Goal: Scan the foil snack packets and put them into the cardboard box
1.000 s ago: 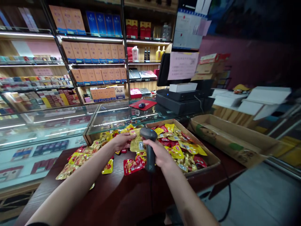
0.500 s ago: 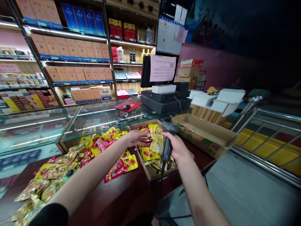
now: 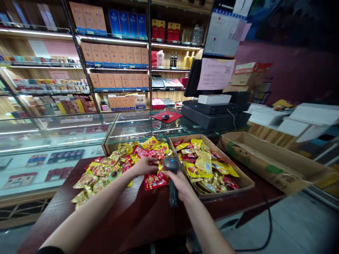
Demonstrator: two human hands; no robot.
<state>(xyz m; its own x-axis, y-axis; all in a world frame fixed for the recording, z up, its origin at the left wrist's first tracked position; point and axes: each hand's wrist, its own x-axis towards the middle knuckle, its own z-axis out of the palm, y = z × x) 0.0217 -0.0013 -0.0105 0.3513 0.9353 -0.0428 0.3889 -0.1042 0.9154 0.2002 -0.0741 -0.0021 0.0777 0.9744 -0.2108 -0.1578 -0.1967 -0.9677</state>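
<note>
i'm standing at a dark wooden counter (image 3: pixel 57 197) in front of a glass display case (image 3: pixel 60 132) and lit shelves of boxes and bottles (image 3: pixel 113 53). my right hand (image 3: pixel 180 183) is clenching a barcode scanner (image 3: pixel 171 164) just above a red snack packet (image 3: pixel 155 181), while my left hand (image 3: pixel 144 166) is resting its loosely curled fingers (image 3: pixel 150 161) on the heap of loose packets (image 3: pixel 102 173), beside a cardboard tray (image 3: pixel 212 148) holding more packets, with a shallow cardboard box (image 3: pixel 267 165) lying past it.

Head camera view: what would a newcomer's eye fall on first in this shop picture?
The yellow and red foil packets stand out first, heaped on the dark wooden counter and lying in a cardboard tray to the right. In the middle, the right hand grips a dark grey barcode scanner, beside the left hand over the packets. Behind, lit shelves of boxed goods fill the wall.
</note>
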